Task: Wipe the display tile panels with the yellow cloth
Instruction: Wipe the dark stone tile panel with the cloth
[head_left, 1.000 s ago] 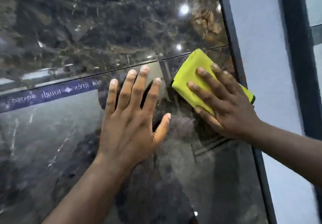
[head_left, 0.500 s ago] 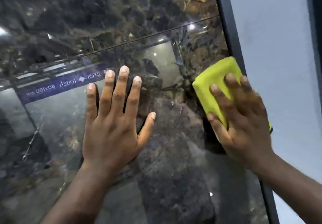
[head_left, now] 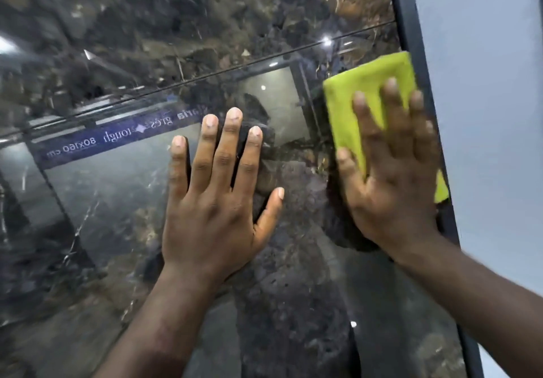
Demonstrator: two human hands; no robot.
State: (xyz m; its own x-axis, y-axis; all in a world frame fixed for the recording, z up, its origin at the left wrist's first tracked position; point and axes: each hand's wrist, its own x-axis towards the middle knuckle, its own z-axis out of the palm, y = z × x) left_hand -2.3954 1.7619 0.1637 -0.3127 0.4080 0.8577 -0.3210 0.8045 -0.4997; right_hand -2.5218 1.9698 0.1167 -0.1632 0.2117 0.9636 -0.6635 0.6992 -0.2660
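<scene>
A glossy dark marble tile panel [head_left: 123, 230] fills most of the view, with a thin joint line running across it above my hands. My left hand [head_left: 217, 198] lies flat on the panel, fingers straight and spread. My right hand [head_left: 393, 172] presses the folded yellow cloth [head_left: 358, 95] flat against the panel close to its right edge, fingers straight over the cloth. The cloth's upper half shows above my fingers, and a corner sticks out at the right of my palm.
A dark metal frame strip [head_left: 402, 10] borders the panel on the right. Beyond it is a plain pale grey wall [head_left: 484, 113]. The panel reflects ceiling lights and a mirrored purple sign [head_left: 117, 138].
My right hand has slid the cloth rightwards to the panel's right edge and turned more upright. My left hand stays flat on the panel, and the view has shifted a little.
</scene>
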